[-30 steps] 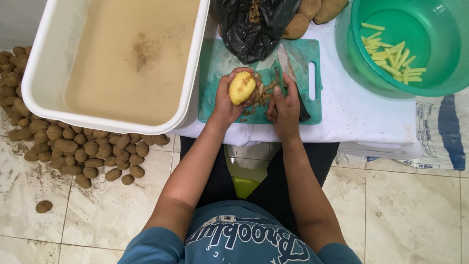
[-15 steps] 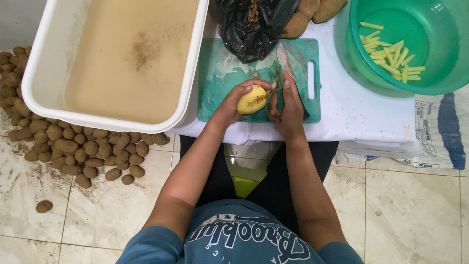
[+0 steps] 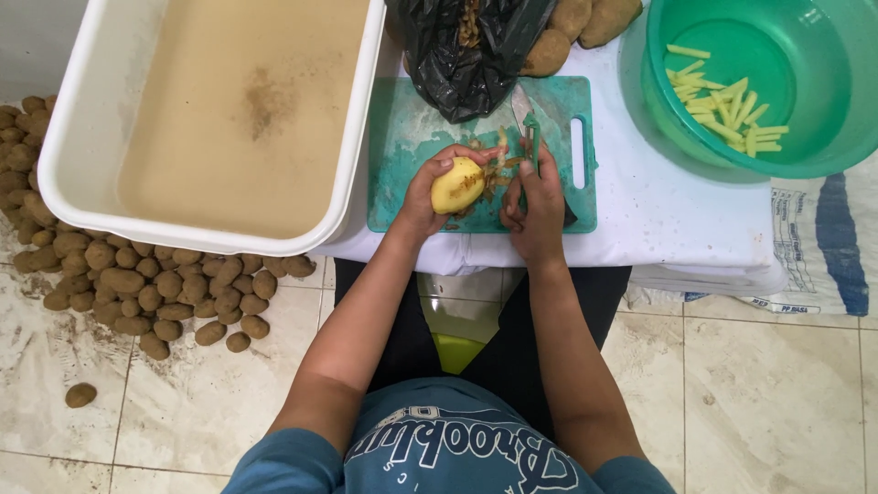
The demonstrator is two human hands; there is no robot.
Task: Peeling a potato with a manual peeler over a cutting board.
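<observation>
Just above the teal cutting board (image 3: 412, 137), the left hand (image 3: 422, 197) grips a half-peeled potato (image 3: 457, 185), long axis pointing toward the right hand (image 3: 535, 201), which clasps a green peeler (image 3: 532, 137) beside it.

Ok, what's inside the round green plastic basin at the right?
The round green plastic basin holds pale yellow potato sticks lying loose on its bottom. The basin's upper part runs out of frame, so anything there cannot be seen.

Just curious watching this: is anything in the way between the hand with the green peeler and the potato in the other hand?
Nothing visible. The right hand holds the peeler beside the potato gripped in the left hand; only loose peel lies between.
</observation>
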